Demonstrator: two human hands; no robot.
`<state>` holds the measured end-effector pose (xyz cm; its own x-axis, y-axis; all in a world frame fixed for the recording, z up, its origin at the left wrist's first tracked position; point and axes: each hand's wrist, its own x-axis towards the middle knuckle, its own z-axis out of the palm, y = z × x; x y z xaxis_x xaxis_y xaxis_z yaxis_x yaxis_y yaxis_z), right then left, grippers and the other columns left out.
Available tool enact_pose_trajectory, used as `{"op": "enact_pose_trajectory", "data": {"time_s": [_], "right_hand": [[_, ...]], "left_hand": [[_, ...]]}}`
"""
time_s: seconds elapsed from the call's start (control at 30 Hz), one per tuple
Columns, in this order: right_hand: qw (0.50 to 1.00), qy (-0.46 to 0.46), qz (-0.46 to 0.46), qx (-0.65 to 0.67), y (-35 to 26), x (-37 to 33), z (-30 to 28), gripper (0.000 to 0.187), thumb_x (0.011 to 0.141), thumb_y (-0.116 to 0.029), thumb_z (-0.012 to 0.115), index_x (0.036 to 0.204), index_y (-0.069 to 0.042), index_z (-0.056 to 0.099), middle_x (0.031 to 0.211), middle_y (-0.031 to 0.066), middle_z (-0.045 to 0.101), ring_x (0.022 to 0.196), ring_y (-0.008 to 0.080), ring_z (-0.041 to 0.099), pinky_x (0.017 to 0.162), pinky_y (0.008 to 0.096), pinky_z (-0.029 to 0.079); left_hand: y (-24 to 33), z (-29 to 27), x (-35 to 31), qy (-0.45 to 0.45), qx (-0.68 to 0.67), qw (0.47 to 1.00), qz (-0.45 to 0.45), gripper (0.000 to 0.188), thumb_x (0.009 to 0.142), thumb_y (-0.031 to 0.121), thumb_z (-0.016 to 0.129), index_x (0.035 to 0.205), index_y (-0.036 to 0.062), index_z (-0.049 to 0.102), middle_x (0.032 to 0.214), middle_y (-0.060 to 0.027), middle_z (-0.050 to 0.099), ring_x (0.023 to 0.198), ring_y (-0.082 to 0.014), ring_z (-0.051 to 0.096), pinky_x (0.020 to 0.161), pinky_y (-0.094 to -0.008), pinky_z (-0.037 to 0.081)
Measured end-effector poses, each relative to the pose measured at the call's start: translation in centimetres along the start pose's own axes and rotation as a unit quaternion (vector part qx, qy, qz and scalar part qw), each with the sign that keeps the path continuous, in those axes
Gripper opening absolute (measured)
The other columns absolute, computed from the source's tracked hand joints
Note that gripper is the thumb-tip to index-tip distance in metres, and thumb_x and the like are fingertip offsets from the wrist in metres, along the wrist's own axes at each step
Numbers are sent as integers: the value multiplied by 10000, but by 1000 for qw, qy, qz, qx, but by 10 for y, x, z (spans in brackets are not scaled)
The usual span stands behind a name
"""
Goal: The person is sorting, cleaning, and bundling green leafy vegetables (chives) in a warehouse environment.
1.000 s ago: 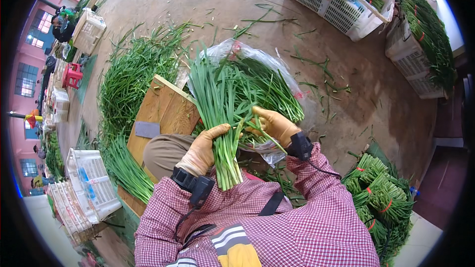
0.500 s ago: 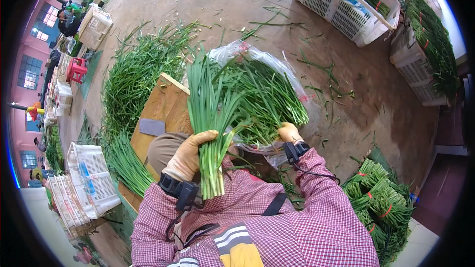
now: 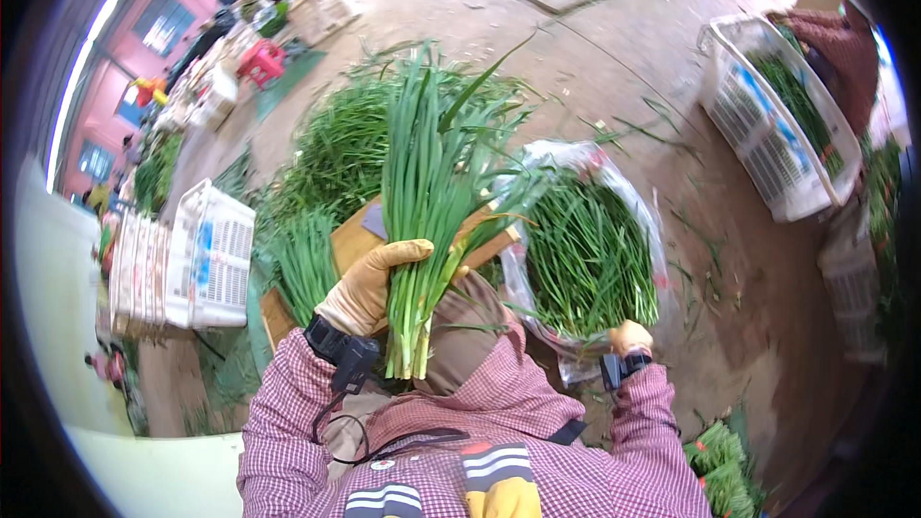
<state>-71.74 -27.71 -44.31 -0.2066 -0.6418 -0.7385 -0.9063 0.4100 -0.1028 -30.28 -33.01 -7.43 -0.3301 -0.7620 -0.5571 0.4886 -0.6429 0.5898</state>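
Since half a second ago your left hand (image 3: 369,286) has lifted its bunch of green chives (image 3: 434,201) higher and stood it almost upright, so the leaf tips now fan out way up toward the far side of the view instead of lying over the bag. Your right hand (image 3: 628,338) has dropped away to the right and sits low at the near edge of the plastic bag (image 3: 628,197), well apart from the bunch now.

Left hand, in a tan glove, is wrapped tight around the lower stalks of the bunch, pale cut ends sticking out below your fist, right above your knee. Right hand is gloved too, but only the top of it shows over your cuff, so you can't really tell if it's gripping the bag edge or just resting against it.

The clear bag lies open just right of the bunch, stuffed with more loose chives (image 3: 585,254). Behind the bunch there's a wooden board (image 3: 353,240), and left of that a small heap of chives on the ground, with a much bigger pile (image 3: 331,149) farther off. A white plastic crate (image 3: 206,254) stands on the left, and another white crate (image 3: 767,134) with greens in it sits far right. Tied green bundles (image 3: 720,465) are stacked near right, by your elbow. Stray leaves are scattered on the concrete floor (image 3: 595,58).
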Motion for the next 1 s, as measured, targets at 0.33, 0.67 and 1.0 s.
{"op": "enact_pose_trajectory", "data": {"time_s": [0.33,0.67,1.0], "right_hand": [[664,88,-582,461,-179,-172,-250,479,1030,-198,603,1447,18,508,1331,113,628,1265,181,572,1078,303,431],[701,-266,-662,-30,-385,-208,-266,801,939,-648,605,1346,43,605,1269,193,674,1154,236,629,985,344,506],[659,-311,-527,438,-462,-313,-163,389,909,-260,760,1164,26,694,1008,59,744,881,158,690,826,317,533]], "left_hand": [[9,-34,-62,36,64,993,88,404,938,118,625,1257,-130,622,1172,-252,706,1015,-320,732,906,-383,609],[-8,-91,-118,70,146,972,168,460,853,33,769,1289,-6,629,1117,-87,728,1044,-204,688,938,-345,558],[9,-155,-114,66,343,900,262,563,842,105,846,1348,48,606,1218,-45,692,1120,-187,633,999,-358,508]]}}
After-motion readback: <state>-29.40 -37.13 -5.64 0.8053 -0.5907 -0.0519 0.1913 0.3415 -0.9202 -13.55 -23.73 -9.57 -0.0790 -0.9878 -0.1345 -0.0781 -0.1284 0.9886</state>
